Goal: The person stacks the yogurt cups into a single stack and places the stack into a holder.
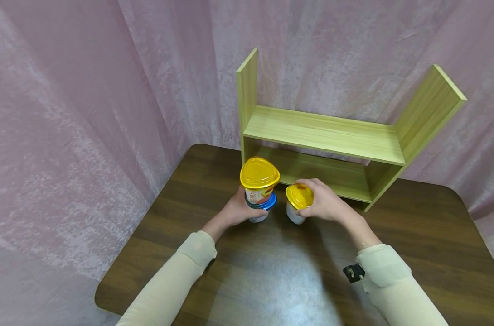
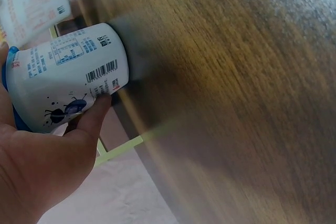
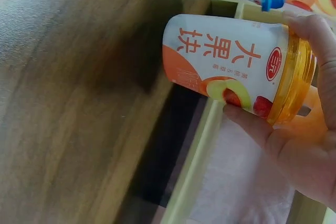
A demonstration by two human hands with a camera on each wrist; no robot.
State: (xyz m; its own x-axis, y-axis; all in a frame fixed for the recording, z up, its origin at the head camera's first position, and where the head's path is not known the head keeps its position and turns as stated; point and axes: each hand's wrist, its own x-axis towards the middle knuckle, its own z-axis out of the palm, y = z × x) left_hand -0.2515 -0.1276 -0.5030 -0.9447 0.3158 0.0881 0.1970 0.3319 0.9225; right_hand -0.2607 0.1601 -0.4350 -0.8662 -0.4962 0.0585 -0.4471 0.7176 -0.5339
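Note:
My left hand (image 1: 235, 209) grips a white yogurt cup with a blue lid (image 1: 267, 202); its barcode side shows in the left wrist view, on the cup's white wall (image 2: 68, 77). Stacked on that blue lid is another yogurt cup, with a yellow lid (image 1: 260, 173) and fruit printed on its side. To the right, my right hand (image 1: 326, 203) holds a third yogurt cup (image 1: 299, 197) near its yellow lid, fingers and thumb on either side. Peach and strawberry pictures show on this third cup (image 3: 226, 66) in the right wrist view. Both hands are close together.
A light wooden shelf (image 1: 324, 133) with two upright side panels stands at the back of the dark wooden table (image 1: 177, 199), just behind the cups. Pink curtains (image 1: 181, 68) hang behind and to the left of the table.

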